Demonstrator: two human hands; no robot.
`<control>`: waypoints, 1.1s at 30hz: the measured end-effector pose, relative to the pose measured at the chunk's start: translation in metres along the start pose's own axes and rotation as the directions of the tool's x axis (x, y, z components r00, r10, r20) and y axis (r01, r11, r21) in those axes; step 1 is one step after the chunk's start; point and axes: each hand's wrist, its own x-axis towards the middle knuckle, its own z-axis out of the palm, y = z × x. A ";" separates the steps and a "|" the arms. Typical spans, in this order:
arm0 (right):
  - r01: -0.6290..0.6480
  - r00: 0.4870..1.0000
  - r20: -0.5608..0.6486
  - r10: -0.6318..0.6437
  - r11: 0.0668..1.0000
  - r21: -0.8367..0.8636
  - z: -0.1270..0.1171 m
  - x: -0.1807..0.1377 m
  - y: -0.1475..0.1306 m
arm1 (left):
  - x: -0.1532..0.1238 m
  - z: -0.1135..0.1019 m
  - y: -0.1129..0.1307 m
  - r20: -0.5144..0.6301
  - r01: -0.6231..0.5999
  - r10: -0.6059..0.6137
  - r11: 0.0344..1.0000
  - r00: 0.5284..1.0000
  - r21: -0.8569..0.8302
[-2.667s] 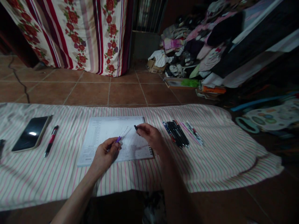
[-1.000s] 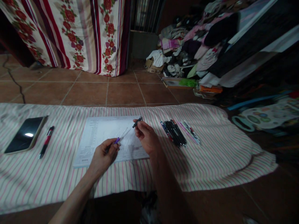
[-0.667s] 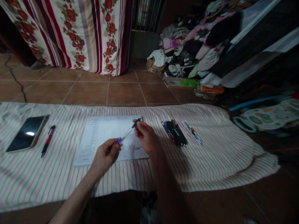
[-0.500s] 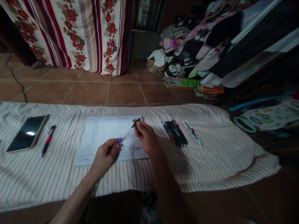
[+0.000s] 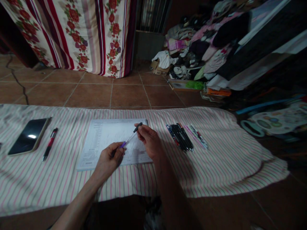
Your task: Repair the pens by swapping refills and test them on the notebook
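Pen, slim, clear-barrelled with purple grip: pinched at the grip by left hand, right hand clasping its black end, so both ends are steadied above white spiral-bound notebook on striped cloth.

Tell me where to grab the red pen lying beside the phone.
Probably mid-barrel on the red pen, from straight above, pinching across it: it lies flat on the striped cloth, apart from the phone, bare cloth either side.

One each: phone, notebook, red pen, held pen, pen bundle.
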 end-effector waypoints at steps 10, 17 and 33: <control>0.007 1.000 0.015 -0.006 0.997 -0.079 0.001 -0.001 -0.001 | 0.003 -0.001 -0.007 0.002 0.003 -0.003 0.998 1.000 -0.057; 0.016 1.000 0.011 -0.015 0.997 -0.079 0.002 -0.002 -0.002 | 0.001 0.000 -0.003 -0.006 -0.008 0.008 1.000 1.000 -0.021; 0.077 0.996 -0.040 -0.085 0.983 -0.164 0.005 -0.002 -0.004 | 0.001 -0.002 -0.004 -0.011 -0.029 0.029 1.000 1.000 -0.010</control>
